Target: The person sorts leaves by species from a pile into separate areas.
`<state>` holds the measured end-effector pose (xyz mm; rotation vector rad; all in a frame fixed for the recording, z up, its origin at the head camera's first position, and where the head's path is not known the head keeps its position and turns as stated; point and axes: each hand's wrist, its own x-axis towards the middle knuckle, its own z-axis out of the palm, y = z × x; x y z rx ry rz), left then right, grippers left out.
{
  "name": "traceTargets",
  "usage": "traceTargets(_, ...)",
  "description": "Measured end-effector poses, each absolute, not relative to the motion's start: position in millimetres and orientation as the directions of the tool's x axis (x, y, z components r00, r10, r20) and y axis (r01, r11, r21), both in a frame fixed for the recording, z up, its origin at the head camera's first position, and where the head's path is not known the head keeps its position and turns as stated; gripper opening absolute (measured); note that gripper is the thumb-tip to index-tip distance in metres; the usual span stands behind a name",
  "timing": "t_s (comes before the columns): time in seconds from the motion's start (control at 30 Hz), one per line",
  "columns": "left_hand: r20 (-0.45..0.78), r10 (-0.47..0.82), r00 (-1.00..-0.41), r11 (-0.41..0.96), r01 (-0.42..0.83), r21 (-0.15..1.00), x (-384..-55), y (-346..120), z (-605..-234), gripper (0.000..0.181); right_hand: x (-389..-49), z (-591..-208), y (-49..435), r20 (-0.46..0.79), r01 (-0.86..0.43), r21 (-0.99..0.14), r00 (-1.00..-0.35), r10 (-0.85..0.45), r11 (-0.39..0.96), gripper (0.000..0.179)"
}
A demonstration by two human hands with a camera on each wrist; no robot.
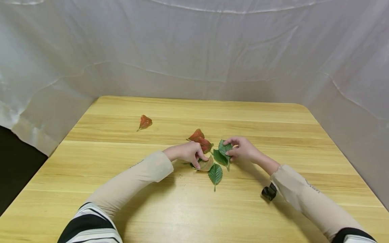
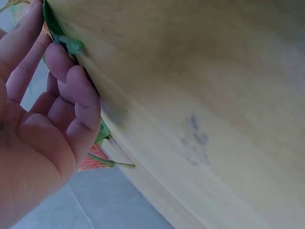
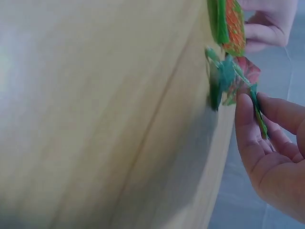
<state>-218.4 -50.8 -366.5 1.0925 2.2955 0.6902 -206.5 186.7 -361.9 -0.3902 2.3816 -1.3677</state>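
Note:
My left hand (image 1: 189, 152) pinches a yellowish-brown leaf (image 1: 207, 165), its index finger and thumb at the leaf's left side. A dark green leaf edge shows beneath it. With thumb and fingertips, my right hand (image 1: 243, 149) holds a toothed green leaf (image 1: 224, 147); the right wrist view shows this leaf (image 3: 258, 112) edge-on between the fingers. Below it lies another green leaf (image 1: 219, 157). A separate green leaf (image 1: 215, 173), stem toward me, rests nearer the front. Two red leaves (image 1: 205, 145) overlap just beyond my left hand.
One red leaf (image 1: 146, 122) lies apart at the back left of the wooden table (image 1: 188, 216). A small black object (image 1: 268, 192) is beside my right sleeve. Pale cloth (image 1: 194, 50) hangs behind the table and at its sides.

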Motion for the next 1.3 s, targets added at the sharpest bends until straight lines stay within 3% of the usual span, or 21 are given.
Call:
traceTargets(0.33, -0.224, 0.8, -0.557, 0.555, 0.545, 0.628, -217.4, -51.3, -366.5, 0.041, -220.9, -358.3, 189.2, -0.146, -0.03, -0.895, -0.923, -0.357, 0.444, 0.038)
traceTargets(0.73, -0.218, 0.806, -0.55, 0.544, 0.542, 0.64, -218.6, -51.7, -368.6, 0.04, -246.4, -362.6, 189.0, -0.168, 0.031, -0.881, -0.953, -0.251, 0.472, 0.028)
traceTargets(1.3, -0.212, 0.811, -0.545, 0.536, 0.548, 0.642, -218.9, -52.6, -367.7, 0.04, -278.9, -360.9, 188.9, -0.226, 0.071, -0.858, -0.941, -0.25, 0.508, 0.044)
